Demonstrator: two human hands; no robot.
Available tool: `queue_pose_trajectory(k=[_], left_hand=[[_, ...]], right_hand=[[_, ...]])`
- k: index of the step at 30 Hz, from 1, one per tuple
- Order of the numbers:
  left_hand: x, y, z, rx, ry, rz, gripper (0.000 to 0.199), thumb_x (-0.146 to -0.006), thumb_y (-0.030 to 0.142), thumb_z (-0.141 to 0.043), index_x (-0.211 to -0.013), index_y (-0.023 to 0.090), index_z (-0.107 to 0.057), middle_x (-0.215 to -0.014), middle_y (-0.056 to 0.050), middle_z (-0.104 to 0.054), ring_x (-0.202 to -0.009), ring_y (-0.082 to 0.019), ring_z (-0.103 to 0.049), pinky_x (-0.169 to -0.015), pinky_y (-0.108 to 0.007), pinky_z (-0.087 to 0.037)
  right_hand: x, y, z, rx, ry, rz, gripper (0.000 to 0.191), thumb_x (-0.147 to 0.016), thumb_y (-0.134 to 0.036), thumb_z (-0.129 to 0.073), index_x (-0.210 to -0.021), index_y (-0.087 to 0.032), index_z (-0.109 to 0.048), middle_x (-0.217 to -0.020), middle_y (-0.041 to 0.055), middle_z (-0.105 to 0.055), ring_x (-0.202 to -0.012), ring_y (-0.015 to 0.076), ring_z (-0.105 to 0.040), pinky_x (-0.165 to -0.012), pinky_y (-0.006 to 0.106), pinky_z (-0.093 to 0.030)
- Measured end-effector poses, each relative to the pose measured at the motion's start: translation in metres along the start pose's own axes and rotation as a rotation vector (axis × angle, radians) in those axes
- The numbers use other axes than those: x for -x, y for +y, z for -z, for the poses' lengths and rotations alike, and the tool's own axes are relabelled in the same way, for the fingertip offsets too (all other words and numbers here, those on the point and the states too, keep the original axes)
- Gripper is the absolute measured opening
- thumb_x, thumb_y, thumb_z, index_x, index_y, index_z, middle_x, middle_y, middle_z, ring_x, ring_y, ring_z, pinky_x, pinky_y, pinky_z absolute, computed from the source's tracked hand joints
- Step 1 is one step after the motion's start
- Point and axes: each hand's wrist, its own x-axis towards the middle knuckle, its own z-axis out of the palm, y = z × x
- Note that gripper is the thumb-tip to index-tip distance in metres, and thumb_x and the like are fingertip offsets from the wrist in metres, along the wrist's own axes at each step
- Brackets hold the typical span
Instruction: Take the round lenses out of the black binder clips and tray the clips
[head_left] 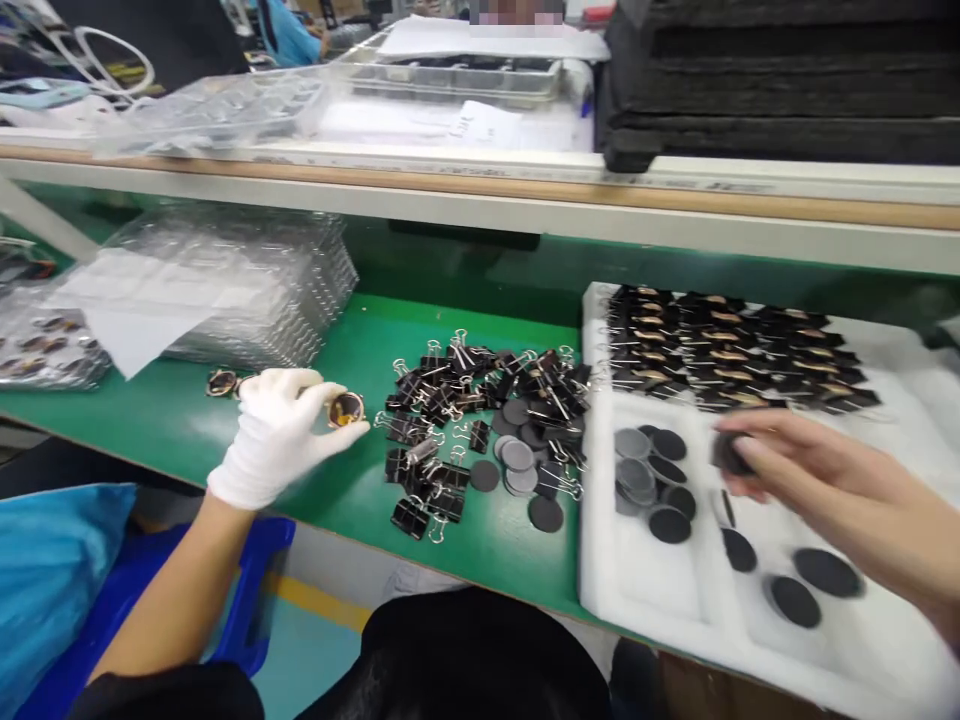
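In a white glove, my left hand (274, 425) pinches a round gold-rimmed watch case (346, 409) between thumb and fingers, above the green bench. Behind that hand lies another watch case (221, 382). My bare right hand (832, 490), slightly blurred, grips a dark round disc (731, 453) over the white foam tray (720, 625). Loose black discs (796, 601) and greyish discs (636, 480) lie in the tray's hollows below it. Between my hands is a heap of black binder clips (442, 400), with more discs (519, 455) at its right side.
Rows of binder clips (724, 345) fill the tray's far part. Stacked clear plastic trays (247, 290) stand at the back left, with white paper (150, 300) on top. A shelf edge (450, 200) runs across above the bench, carrying black foam (787, 90). A blue sleeve (52, 590) is at left.
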Motion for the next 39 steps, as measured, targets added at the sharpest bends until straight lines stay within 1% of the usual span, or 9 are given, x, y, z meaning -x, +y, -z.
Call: queue_pose_trajectory(k=[4,7,14,18,26,29,33,36,39], left_hand=[[-0.056,0.07,0.025,0.149,0.149,-0.354,0.041,-0.085,0.062,-0.072,-0.095,0.022,-0.076,-0.095,-0.008,-0.073,-0.09,-0.027,-0.065,-0.085,-0.044,-0.04],[-0.096,0.113,0.036,0.213,0.292,-0.453,0.047,-0.086,0.066,-0.069,-0.091,0.02,-0.075,-0.094,-0.008,-0.073,-0.089,-0.028,-0.064,-0.084,-0.045,-0.04],[-0.143,0.145,0.04,0.296,0.35,-0.479,0.046,-0.087,0.062,-0.065,-0.08,0.017,-0.07,-0.086,-0.008,-0.069,-0.079,-0.025,-0.058,-0.078,-0.044,-0.039],[-0.146,0.148,0.034,0.322,0.334,-0.547,0.036,-0.083,0.052,-0.068,-0.076,0.017,-0.069,-0.082,-0.007,-0.067,-0.076,-0.024,-0.057,-0.074,-0.042,-0.038],[-0.145,0.147,0.024,0.305,0.238,-0.618,0.044,-0.088,0.058,-0.064,-0.074,0.017,-0.067,-0.081,-0.009,-0.065,-0.079,-0.026,-0.058,-0.077,-0.045,-0.04],[-0.144,0.151,0.021,0.3,0.244,-0.617,0.046,-0.091,0.059,-0.062,-0.075,0.016,-0.067,-0.082,-0.01,-0.065,-0.081,-0.028,-0.06,-0.079,-0.046,-0.041],[-0.145,0.149,0.024,0.29,0.166,-0.647,0.055,-0.089,0.069,-0.063,-0.087,0.015,-0.07,-0.092,-0.012,-0.068,-0.088,-0.031,-0.062,-0.086,-0.048,-0.041],[-0.148,0.131,0.026,0.249,-0.027,-0.63,0.066,-0.09,0.072,-0.061,-0.12,0.014,-0.067,-0.116,-0.018,-0.067,-0.102,-0.034,-0.063,-0.09,-0.046,-0.042],[-0.149,0.11,0.024,0.137,-0.246,-0.481,0.047,-0.098,0.062,-0.057,-0.108,0.018,-0.071,-0.096,-0.01,-0.069,-0.082,-0.026,-0.065,-0.075,-0.036,-0.041]], right_hand=[[-0.005,-0.046,-0.052,-0.222,-0.267,-0.032,0.037,-0.088,-0.055,-0.08,-0.114,-0.032,-0.069,-0.089,0.0074,-0.076,-0.072,0.022,-0.075,-0.062,0.034,-0.059],[-0.01,-0.069,-0.083,-0.25,-0.298,0.046,0.029,-0.086,-0.046,-0.082,-0.098,-0.024,-0.069,-0.086,0.0056,-0.077,-0.075,0.0211,-0.076,-0.065,0.032,-0.061],[-0.015,-0.074,-0.085,-0.083,0.169,0.79,0.021,-0.089,-0.008,-0.074,-0.1,-0.026,-0.072,-0.104,0.0046,-0.078,-0.1,0.0227,-0.077,-0.09,0.041,-0.065],[-0.017,-0.064,-0.084,0.253,0.294,1.148,0.037,-0.085,0.003,-0.072,-0.103,-0.028,-0.079,-0.094,0.0042,-0.074,-0.082,0.021,-0.073,-0.071,0.038,-0.062],[-0.021,-0.054,-0.087,0.249,-0.008,1.017,0.047,-0.088,-0.002,-0.068,-0.125,-0.029,-0.074,-0.12,0.0111,-0.073,-0.109,0.0278,-0.073,-0.086,0.044,-0.065],[-0.02,-0.061,-0.093,0.008,-0.043,0.572,0.037,-0.089,-0.019,-0.075,-0.125,-0.029,-0.07,-0.124,0.0112,-0.073,-0.108,0.0272,-0.074,-0.086,0.044,-0.066],[-0.027,-0.061,-0.102,-0.404,-0.369,-0.041,0.04,-0.085,-0.039,-0.084,-0.12,-0.022,-0.072,-0.102,0.0087,-0.08,-0.085,0.0214,-0.077,-0.082,0.038,-0.067],[-0.035,-0.055,-0.102,-0.543,-0.364,-0.129,0.031,-0.081,-0.039,-0.088,-0.104,-0.019,-0.078,-0.096,0.0082,-0.081,-0.081,0.0194,-0.075,-0.076,0.033,-0.065],[-0.04,-0.052,-0.096,-0.587,-0.244,-0.088,0.03,-0.08,-0.038,-0.089,-0.103,-0.02,-0.08,-0.098,0.0083,-0.08,-0.085,0.0201,-0.075,-0.067,0.028,-0.062]])
